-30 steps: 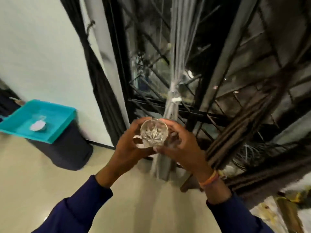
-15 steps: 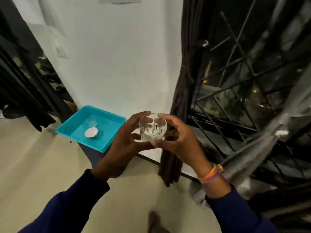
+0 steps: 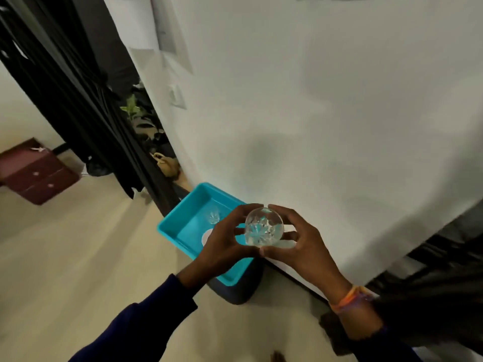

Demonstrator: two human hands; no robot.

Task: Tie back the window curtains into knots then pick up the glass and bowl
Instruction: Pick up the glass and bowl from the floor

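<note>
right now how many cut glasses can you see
2: one glass held between the left hand and right hand; a second glass inside the teal tray. Hands may hide more.

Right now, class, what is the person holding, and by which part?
A cut-crystal glass, held between both hands by its sides: left hand on one side, right hand on the other.

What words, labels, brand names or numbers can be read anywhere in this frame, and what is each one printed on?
None can be read.
The cut glass, held between the left hand and the right hand, shows only a star pattern, no lettering.
The teal tray and the maroon drawer unit carry no visible print.
The plate on the wall is plain, too blurred to tell more.
</note>
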